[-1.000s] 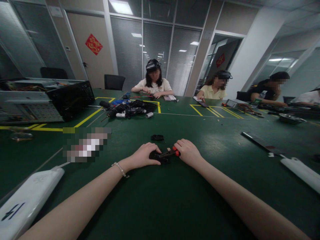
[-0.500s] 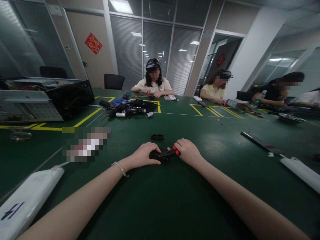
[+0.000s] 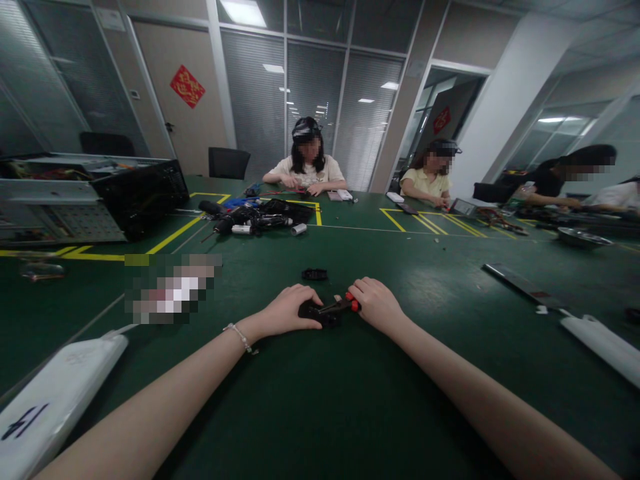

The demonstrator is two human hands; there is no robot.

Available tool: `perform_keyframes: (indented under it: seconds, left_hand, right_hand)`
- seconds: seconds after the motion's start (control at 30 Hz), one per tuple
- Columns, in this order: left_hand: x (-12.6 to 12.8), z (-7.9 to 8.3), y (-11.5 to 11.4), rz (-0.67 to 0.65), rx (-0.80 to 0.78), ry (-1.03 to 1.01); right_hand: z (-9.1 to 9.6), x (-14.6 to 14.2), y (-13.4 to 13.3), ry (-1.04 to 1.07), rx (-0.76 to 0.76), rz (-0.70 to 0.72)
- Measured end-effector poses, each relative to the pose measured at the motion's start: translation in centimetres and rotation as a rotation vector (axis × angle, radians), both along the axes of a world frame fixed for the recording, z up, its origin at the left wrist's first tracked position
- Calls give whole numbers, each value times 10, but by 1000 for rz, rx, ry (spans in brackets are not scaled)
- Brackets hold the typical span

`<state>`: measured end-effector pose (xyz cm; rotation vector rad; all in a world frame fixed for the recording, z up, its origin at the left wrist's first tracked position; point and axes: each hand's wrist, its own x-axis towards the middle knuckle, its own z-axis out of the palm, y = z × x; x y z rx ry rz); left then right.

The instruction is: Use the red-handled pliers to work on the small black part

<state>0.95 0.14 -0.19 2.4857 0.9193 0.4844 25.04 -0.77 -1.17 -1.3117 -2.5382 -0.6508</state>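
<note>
My left hand (image 3: 293, 310) is closed around the left end of a small black plastic part (image 3: 327, 320) on the green table. In my right hand (image 3: 374, 301) are pliers with red-and-black handles (image 3: 345, 304), their jaws pointing left onto the black part. Exactly what the jaws touch is too small to make out. Just beyond my hands lies another small black piece (image 3: 315, 274). A tiny pale bit (image 3: 337, 298) shows beside the pliers.
An opened computer case (image 3: 55, 207) stands at the left. Ahead is a heap of black tools and cables (image 3: 255, 217). White power banks (image 3: 65, 387) lie at both sides, one wired to a phone (image 3: 523, 285) on the right. A metal bowl (image 3: 584, 237) sits farther right. Several people sit across the table.
My hands, the pliers and the black part hold almost the same position. Across the table, the people at the right have shifted their heads and arms slightly.
</note>
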Motion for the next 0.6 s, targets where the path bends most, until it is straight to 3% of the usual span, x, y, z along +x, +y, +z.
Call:
perform_keyframes:
  seconds: [0.6]
  left_hand:
    - [1,2,-2,-4,19,5]
  right_hand:
    - [-1,0,1,-14,4,14]
